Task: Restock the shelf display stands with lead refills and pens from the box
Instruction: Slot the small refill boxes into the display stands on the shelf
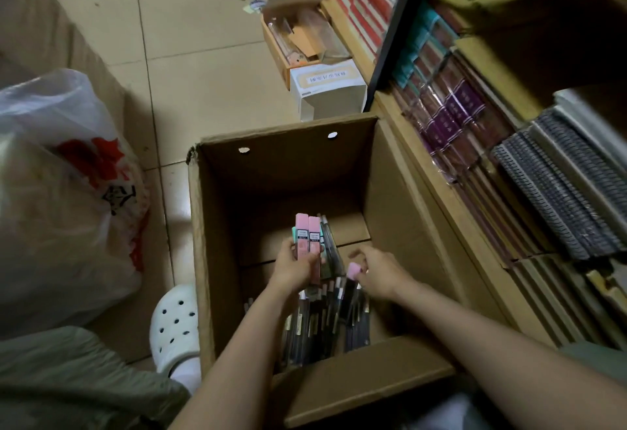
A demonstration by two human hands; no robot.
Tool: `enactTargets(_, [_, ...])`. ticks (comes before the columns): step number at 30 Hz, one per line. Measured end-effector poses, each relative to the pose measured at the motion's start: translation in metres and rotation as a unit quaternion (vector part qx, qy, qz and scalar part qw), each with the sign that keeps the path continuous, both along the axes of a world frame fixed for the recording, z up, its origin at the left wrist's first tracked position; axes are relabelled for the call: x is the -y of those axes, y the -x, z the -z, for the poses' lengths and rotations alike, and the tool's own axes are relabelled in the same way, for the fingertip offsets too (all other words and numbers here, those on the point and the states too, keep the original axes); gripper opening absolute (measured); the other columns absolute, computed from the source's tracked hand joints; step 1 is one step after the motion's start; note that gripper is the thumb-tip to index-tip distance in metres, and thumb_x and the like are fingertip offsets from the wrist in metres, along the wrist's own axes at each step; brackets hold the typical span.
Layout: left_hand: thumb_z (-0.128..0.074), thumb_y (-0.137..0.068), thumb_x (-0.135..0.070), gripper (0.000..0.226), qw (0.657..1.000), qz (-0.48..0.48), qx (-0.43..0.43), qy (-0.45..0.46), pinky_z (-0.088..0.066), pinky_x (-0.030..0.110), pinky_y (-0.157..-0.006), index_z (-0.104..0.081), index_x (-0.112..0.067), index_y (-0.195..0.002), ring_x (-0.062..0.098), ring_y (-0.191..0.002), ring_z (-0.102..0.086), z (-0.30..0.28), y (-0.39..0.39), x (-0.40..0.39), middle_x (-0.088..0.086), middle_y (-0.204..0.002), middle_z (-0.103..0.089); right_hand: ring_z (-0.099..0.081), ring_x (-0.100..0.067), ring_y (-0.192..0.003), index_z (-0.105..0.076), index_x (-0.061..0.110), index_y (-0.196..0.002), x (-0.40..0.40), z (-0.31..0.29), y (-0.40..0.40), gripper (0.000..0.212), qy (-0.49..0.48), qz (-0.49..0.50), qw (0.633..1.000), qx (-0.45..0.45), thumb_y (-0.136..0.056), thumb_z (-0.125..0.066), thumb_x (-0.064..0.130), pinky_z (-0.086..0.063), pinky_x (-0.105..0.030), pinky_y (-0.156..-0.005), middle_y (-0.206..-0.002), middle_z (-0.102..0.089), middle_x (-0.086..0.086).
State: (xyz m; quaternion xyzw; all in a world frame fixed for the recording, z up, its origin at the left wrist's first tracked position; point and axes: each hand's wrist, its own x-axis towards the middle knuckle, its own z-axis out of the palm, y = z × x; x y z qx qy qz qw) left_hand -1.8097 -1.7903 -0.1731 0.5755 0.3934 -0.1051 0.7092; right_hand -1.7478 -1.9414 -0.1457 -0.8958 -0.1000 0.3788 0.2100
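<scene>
An open cardboard box [217,212] stands on the floor below me. Inside it my left hand [291,270] grips a bundle of lead refill cases [309,237], pink, mint and dark ones, held upright. Just to the right, my right hand [380,271] pinches one more refill case with a pink cap [353,270]. Beneath both hands, several dark pens and refill packs [325,321] lie on the box bottom near its front wall.
A shelf [475,144] with wrapped packs and spiral notebooks [559,192] runs along the right. Smaller cartons [325,90] sit on the tiled floor beyond the box. A white plastic bag [68,198] lies at the left, with a white clog [174,324] beside the box.
</scene>
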Motion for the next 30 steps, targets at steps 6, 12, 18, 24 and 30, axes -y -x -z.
enactTargets(6, [-0.052,-0.098,-0.011,0.026,0.983,0.162,0.085,-0.006,-0.055,0.031,-0.06,-0.045,-0.013,-0.123,0.018,-0.08,-0.065,-0.081,-0.043,-0.017,0.008,-0.097,-0.064,-0.06,-0.013,-0.092,-0.067,0.018,-0.114,0.0,-0.131,-0.029,0.021,-0.028,-0.073,0.981,0.179,-0.096,-0.056,0.023,-0.042,-0.021,-0.072,-0.109,-0.068,-0.002])
enactTargets(12, [-0.062,-0.093,-0.02,0.026,0.905,0.362,0.191,-0.118,-0.058,0.032,-0.07,-0.051,-0.02,-0.116,0.011,-0.079,-0.067,-0.204,-0.086,-0.018,0.008,-0.1,-0.065,-0.069,-0.01,-0.059,-0.069,0.017,-0.085,0.039,-0.264,-0.03,0.03,-0.099,-0.011,0.958,0.269,-0.088,-0.064,0.046,-0.06,-0.036,-0.064,-0.069,-0.071,-0.002])
enactTargets(18, [-0.061,-0.095,-0.016,0.019,0.889,0.377,0.261,0.007,-0.055,0.035,-0.059,-0.059,-0.019,-0.113,0.022,-0.072,-0.066,-0.276,-0.081,0.027,0.014,-0.093,-0.069,-0.071,-0.022,-0.058,-0.07,0.006,-0.077,0.09,-0.321,-0.016,0.029,-0.239,0.146,0.935,0.217,-0.083,-0.071,0.034,-0.058,-0.03,-0.054,-0.063,-0.071,-0.01])
enactTargets(24, [-0.057,-0.095,-0.012,0.032,0.875,0.394,0.267,0.091,-0.057,0.034,-0.065,-0.055,-0.021,-0.126,0.027,-0.089,-0.072,-0.312,-0.091,0.072,0.014,-0.112,-0.069,-0.067,-0.017,-0.054,-0.07,0.0,-0.079,0.136,-0.358,0.0,0.029,-0.294,0.247,0.894,0.231,-0.085,-0.069,0.028,-0.055,-0.022,-0.052,-0.062,-0.068,-0.011])
enactTargets(30, [-0.054,-0.096,-0.012,0.025,0.844,0.409,0.322,0.128,-0.06,0.035,-0.074,-0.06,-0.021,-0.119,0.016,-0.086,-0.07,-0.339,-0.113,0.091,0.005,-0.102,-0.071,-0.074,-0.022,-0.07,-0.074,0.006,-0.084,0.186,-0.412,0.012,0.028,-0.243,0.291,0.861,0.34,-0.076,-0.07,0.032,-0.061,-0.028,-0.065,-0.075,-0.074,-0.011])
